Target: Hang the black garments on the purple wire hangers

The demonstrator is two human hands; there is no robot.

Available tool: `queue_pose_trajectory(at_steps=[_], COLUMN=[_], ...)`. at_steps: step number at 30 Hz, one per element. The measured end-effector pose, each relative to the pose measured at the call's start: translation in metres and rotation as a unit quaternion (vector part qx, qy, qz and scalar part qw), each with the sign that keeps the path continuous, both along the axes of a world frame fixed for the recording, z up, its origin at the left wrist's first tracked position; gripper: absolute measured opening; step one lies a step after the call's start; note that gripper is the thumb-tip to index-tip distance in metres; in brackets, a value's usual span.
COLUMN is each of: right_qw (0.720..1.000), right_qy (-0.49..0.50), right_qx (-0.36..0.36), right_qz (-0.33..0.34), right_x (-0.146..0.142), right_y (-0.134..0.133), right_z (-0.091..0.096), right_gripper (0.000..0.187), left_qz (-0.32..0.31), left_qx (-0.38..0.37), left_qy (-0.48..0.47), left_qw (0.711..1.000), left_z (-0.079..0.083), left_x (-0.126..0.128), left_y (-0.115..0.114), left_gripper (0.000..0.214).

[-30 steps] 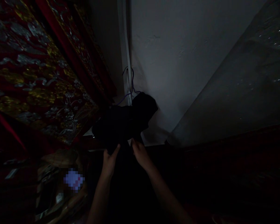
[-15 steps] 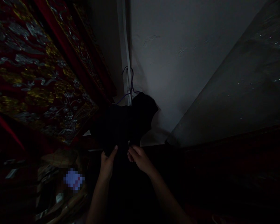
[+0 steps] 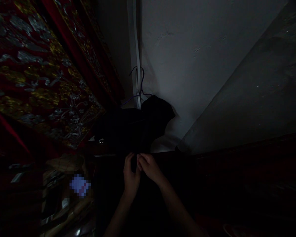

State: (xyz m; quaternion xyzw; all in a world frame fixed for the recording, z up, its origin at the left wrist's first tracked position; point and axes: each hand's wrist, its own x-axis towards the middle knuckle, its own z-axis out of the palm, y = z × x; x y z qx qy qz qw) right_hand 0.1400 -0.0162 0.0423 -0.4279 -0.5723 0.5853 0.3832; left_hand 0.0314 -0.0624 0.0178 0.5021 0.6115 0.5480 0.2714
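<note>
A black garment (image 3: 128, 125) hangs on a thin dark-blue wire hanger (image 3: 142, 82) in front of me. Low on its front, my right hand (image 3: 150, 168) is closed with thumb and fingertips pinching the dark cloth. My left hand (image 3: 132, 176) is right beside it, its curved fingers and thumb closing on the same cloth, fingertips nearly touching the right hand. It is very dark, so the exact edge or fastening between the fingers cannot be made out.
A pale cable strip (image 3: 137, 39) runs down the grey wall (image 3: 182, 49) behind the hanger. Red cloth with gold and silver embroidery (image 3: 39, 72) is at left. Below it lie a tan cloth item (image 3: 66, 163) and a blurred-out bluish patch (image 3: 80, 185). A translucent sheet (image 3: 256, 98) covers the right.
My left hand has moved right, from the garment's left side to beside the right hand. The garment's two front parts now look closer together. My right hand has barely moved.
</note>
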Motion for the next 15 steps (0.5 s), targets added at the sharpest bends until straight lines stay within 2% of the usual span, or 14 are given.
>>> queue_pose_trajectory(at_steps=[3,6,9,13,15], right_qw=[1.0,0.996,0.985,0.967,0.97], right_qy=[0.018,0.069,0.147,0.222,0.215], right_qx=[-0.019,-0.059,-0.056,0.026,0.053], right_qz=[0.006,-0.015,-0.077,-0.119,-0.103], right_x=[-0.005,-0.008,-0.006,-0.003,-0.005], right_y=[0.001,0.015,0.043,0.075,0.078], right_z=[0.004,0.022,0.07,0.146,0.165], right_gripper=[0.037,0.04,0.036,0.031,0.031], left_qz=[-0.034,-0.039,-0.043,-0.062,-0.086], left_qx=[-0.026,0.03,0.055,0.032,0.022], left_qy=[-0.021,0.011,0.082,0.131,0.136], left_qw=[0.999,0.999,0.994,0.989,0.987], left_z=[-0.012,-0.016,-0.02,-0.024,-0.018], left_x=[0.006,0.0,-0.008,-0.017,-0.023], left_y=[0.008,0.022,0.034,0.048,0.057], left_gripper=[0.017,0.017,0.018,0.018,0.016])
